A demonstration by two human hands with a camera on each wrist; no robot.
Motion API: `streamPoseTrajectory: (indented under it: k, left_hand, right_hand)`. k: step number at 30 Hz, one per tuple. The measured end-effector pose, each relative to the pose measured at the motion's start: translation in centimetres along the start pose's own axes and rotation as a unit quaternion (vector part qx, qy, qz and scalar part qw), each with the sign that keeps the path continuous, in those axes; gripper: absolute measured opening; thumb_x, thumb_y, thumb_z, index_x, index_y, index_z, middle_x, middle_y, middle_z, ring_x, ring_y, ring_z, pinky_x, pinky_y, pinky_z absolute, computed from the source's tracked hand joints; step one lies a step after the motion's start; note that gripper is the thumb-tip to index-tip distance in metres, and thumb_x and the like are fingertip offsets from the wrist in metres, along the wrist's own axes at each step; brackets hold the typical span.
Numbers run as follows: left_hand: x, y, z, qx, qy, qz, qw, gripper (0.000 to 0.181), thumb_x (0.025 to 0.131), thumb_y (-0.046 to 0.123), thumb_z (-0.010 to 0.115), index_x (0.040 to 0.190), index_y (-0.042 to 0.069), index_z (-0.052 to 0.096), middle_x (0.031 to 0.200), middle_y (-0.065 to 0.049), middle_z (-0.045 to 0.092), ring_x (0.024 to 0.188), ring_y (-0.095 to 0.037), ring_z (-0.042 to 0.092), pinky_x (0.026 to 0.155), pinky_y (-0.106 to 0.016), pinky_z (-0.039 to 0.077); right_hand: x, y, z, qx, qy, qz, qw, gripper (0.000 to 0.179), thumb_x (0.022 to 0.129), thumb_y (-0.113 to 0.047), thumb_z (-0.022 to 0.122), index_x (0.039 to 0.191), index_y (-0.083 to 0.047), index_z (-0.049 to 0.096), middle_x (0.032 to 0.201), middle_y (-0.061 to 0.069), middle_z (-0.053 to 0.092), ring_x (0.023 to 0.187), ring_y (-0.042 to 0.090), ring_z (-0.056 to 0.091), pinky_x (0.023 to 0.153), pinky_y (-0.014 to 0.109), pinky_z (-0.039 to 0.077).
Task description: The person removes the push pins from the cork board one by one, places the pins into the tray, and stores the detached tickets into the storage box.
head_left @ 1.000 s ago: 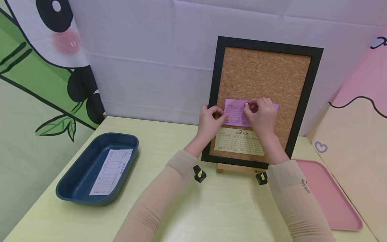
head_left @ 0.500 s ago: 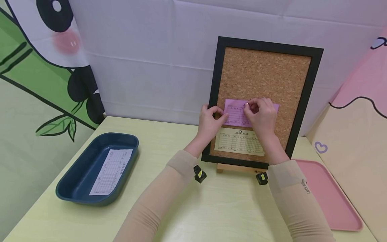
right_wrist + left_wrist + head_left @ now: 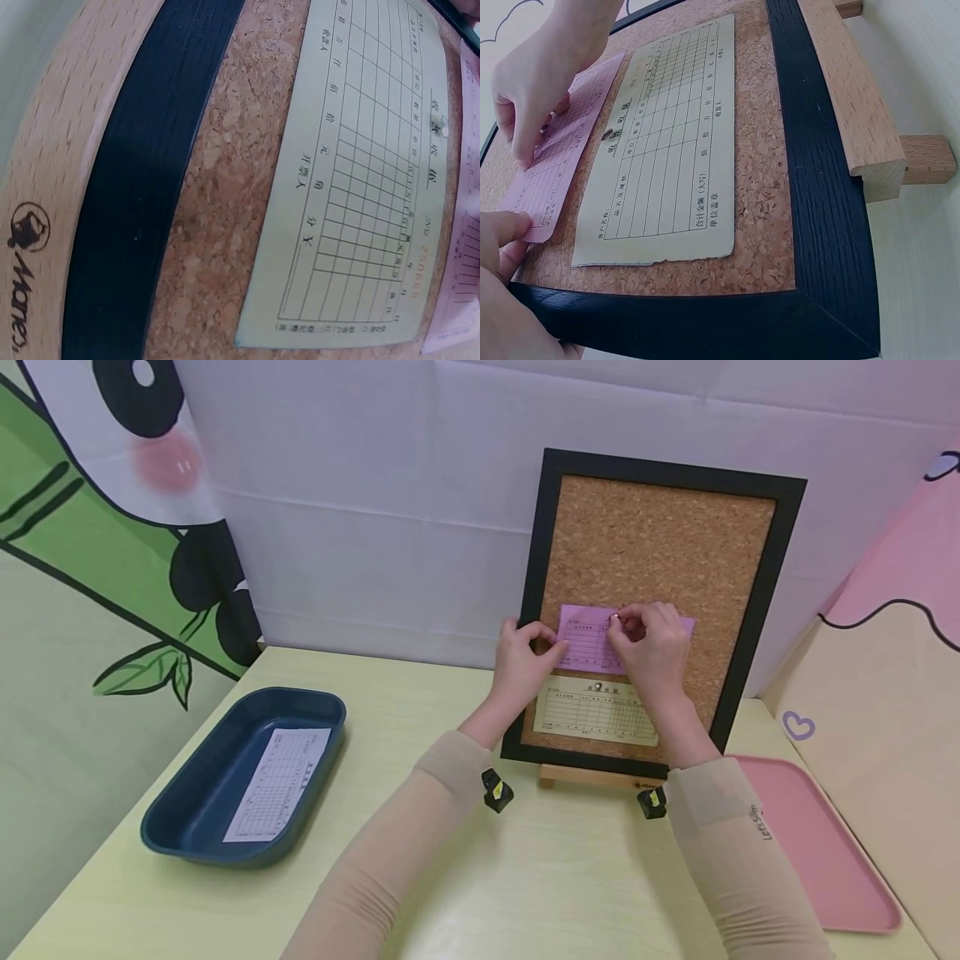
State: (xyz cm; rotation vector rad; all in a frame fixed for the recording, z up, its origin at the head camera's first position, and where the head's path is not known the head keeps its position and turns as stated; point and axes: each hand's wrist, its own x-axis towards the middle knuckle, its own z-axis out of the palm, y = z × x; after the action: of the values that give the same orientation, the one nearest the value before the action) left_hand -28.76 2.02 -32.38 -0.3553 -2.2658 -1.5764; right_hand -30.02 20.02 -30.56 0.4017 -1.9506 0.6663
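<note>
A pink receipt slip (image 3: 587,646) lies flat against the cork board (image 3: 660,543), above a yellow receipt slip (image 3: 592,714) held by a clear push pin (image 3: 597,687). My left hand (image 3: 521,660) pinches the pink slip's left edge between thumb and index finger. At that slip's upper middle, my right hand (image 3: 656,647) pinches a small push pin (image 3: 616,617), mostly covered by the fingertips. From the left wrist view, my left thumb rests on the pink slip's corner. The right wrist view shows the yellow slip and part of the pink one.
The black-framed board leans on a wooden stand (image 3: 592,777). To the left is a dark blue tray (image 3: 176,810) containing a white receipt slip (image 3: 277,785). A pink tray (image 3: 825,852) sits at the right, partly behind my right sleeve. A printed cloth hangs behind the table.
Both hands keep their places on the pink slip and the pin. The head view has shifted very slightly; nothing else visibly differs.
</note>
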Motion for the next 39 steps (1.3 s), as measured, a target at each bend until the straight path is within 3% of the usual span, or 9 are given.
streamPoseTrajectory:
  k: [10, 23, 29, 39]
  left_hand:
    - [0.1, -0.1, 0.0, -0.003, 0.000, -0.007, 1.0000, 0.018, 0.086, 0.027, 0.070, 0.081, 0.012, 0.063, 0.145, -0.017, 0.033, 0.137, -0.036, 0.029, 0.110, -0.046, 0.029]
    - [-0.1, 0.2, -0.1, -0.010, 0.004, -0.010, 0.9999, 0.016, 0.086, 0.025, 0.070, 0.081, 0.011, 0.063, 0.141, -0.017, 0.036, 0.135, -0.033, 0.033, 0.110, -0.045, 0.030]
    - [-0.5, 0.4, -0.6, -0.002, -0.001, -0.018, 0.9998, 0.018, 0.086, 0.027, 0.070, 0.082, 0.011, 0.064, 0.145, -0.016, 0.032, 0.138, -0.033, 0.027, 0.110, -0.046, 0.028]
    - [-0.9, 1.0, -1.8, 0.014, -0.013, -0.024, 0.9995, 0.017, 0.086, 0.028, 0.070, 0.084, 0.011, 0.065, 0.144, -0.010, 0.033, 0.134, -0.028, 0.030, 0.108, -0.043, 0.032]
  right_hand:
    - [0.0, 0.2, -0.2, 0.033, 0.023, -0.017, 0.9991, 0.014, 0.081, -0.009, 0.070, 0.084, 0.004, 0.068, 0.074, 0.016, 0.063, 0.070, 0.026, 0.055, 0.064, 0.019, 0.035]
    - [-0.4, 0.2, -1.4, 0.049, 0.008, -0.023, 0.9985, 0.016, 0.081, -0.006, 0.070, 0.091, 0.006, 0.067, 0.081, 0.018, 0.062, 0.072, 0.025, 0.054, 0.065, 0.014, 0.037]
    - [-0.2, 0.0, -2.3, 0.049, 0.001, -0.038, 0.9981, 0.016, 0.082, -0.008, 0.069, 0.091, 0.005, 0.067, 0.080, 0.018, 0.062, 0.071, 0.024, 0.055, 0.063, 0.014, 0.039]
    - [0.3, -1.0, -4.4, 0.047, -0.007, -0.050, 0.9976, 0.014, 0.081, -0.006, 0.071, 0.090, 0.004, 0.068, 0.080, 0.016, 0.062, 0.070, 0.022, 0.053, 0.062, 0.013, 0.036]
